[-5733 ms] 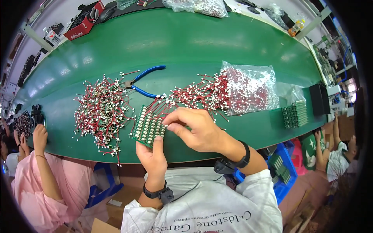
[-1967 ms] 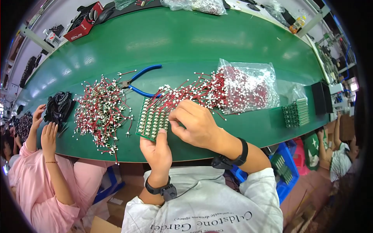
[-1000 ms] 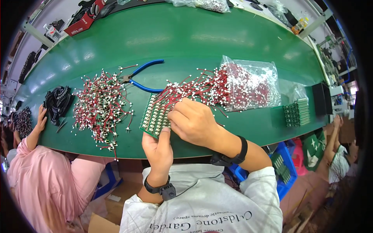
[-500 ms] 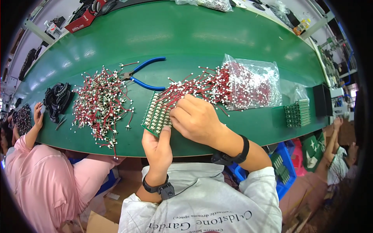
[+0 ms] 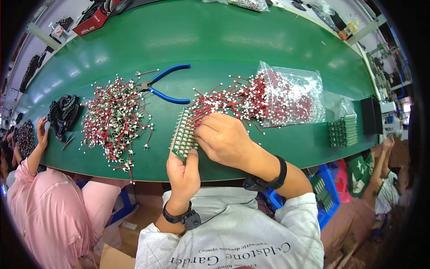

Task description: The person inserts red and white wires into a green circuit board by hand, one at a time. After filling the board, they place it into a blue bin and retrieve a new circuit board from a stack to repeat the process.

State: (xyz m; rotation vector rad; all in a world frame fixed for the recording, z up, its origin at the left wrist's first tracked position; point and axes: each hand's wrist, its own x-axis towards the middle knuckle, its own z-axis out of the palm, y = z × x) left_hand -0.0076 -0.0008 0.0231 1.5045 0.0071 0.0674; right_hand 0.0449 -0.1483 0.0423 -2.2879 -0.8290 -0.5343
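Observation:
My left hand point(image 5: 184, 175) grips the lower end of a green circuit board panel point(image 5: 183, 136) covered in rows of small white parts, thumb on its near corner. Closed in a pinch, my right hand point(image 5: 224, 139) is at the panel's right edge; its fingertips are turned away, so what they hold is hidden. Just beyond both hands spreads a heap of red wires with white connectors point(image 5: 233, 101), spilling from a clear plastic bag point(image 5: 295, 96). Left of the panel lies a pile of red-wired small boards point(image 5: 114, 119). Blue-handled pliers point(image 5: 170, 97) rest between the two heaps.
A stack of green board panels point(image 5: 343, 132) stands at the right by a black box point(image 5: 371, 115). A black bundle point(image 5: 63, 116) and tweezers point(image 5: 67, 141) lie at the left, near a person in pink point(image 5: 49, 206). Below the table's right edge is a blue crate point(image 5: 329, 197).
The panel has turned to a steeper tilt and shifted slightly right with my left hand. My right hand has dipped a little, still pinched at its edge.

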